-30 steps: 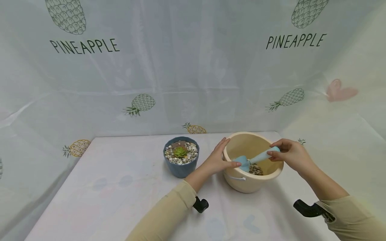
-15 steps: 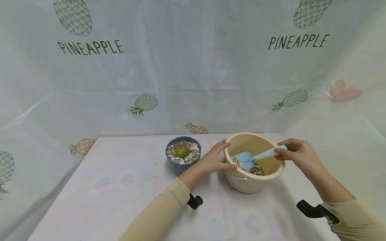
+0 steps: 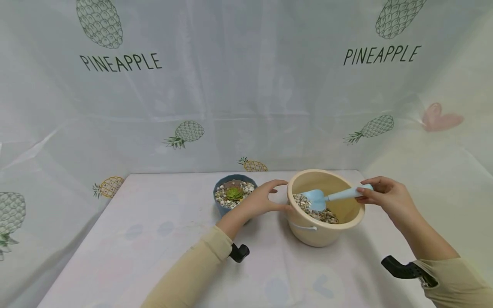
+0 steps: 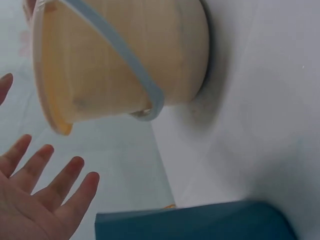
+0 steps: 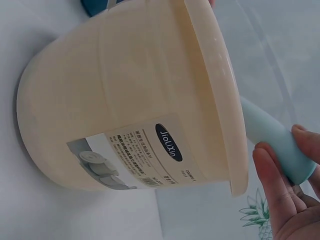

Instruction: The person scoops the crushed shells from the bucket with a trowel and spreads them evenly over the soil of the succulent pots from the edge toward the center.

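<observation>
A cream bucket (image 3: 321, 235) with mixed pebbles (image 3: 327, 217) in its bottom stands at the table's back right. Inside it a light blue hand trowel (image 3: 316, 199) lies blade-down over the pebbles. My right hand (image 3: 389, 196) pinches the end of the trowel's handle (image 5: 277, 140) between thumb and fingers at the bucket's right rim. Left of the bucket, my left hand (image 3: 263, 199) is spread with nothing in it, its fingertips close to the rim. In the left wrist view those fingers (image 4: 67, 182) are apart from the bucket wall.
A blue pot (image 3: 221, 205) holding a green succulent (image 3: 234, 193) among pebbles stands left of the bucket, partly behind my left hand. The bucket's pale handle (image 4: 125, 55) hangs down its side. A printed sheet (image 3: 239, 98) rises behind the table.
My left hand has let go of the bucket's rim and drawn back to the left. The trowel has shifted right and up a little in my right hand, showing more pebbles.
</observation>
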The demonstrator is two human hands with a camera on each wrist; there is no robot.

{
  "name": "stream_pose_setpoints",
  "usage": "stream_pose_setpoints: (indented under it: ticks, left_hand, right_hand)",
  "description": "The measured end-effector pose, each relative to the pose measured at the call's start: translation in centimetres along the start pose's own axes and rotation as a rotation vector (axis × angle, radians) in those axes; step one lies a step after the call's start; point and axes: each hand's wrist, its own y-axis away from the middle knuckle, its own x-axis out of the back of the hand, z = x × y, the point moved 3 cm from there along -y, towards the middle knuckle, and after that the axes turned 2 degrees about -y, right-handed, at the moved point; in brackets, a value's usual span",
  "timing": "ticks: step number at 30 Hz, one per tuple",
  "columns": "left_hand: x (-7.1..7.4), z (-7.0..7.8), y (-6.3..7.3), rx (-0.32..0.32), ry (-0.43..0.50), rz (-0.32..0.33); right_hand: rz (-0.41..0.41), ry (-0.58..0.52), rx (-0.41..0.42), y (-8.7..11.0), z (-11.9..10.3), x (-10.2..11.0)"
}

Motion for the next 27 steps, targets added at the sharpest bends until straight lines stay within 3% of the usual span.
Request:
stream_pose_setpoints:
  ticks: [5,12,21,27]
  left_hand:
    - [2.1,-0.2,0.7,-0.008,0.047,0.028]
    - [5.6,-1.2,1.9,0.000,0.043,0.096]
    - [10.9,-5.1,3.6,0.042,0.018,0.162]
    - [12.0,-7.7,4.4,0.094,0.021,0.175]
  right_hand:
    - [-0.002,-0.047,0.003,0.1,0.2,0.2]
    - [-0.005,-0.128,0.024,0.2,0.0,0.8]
    - [-0.008,-0.211,0.064,0.4,-0.6,1.2]
    - [0.006,-0.248,0.077,0.5,-1.5,0.8]
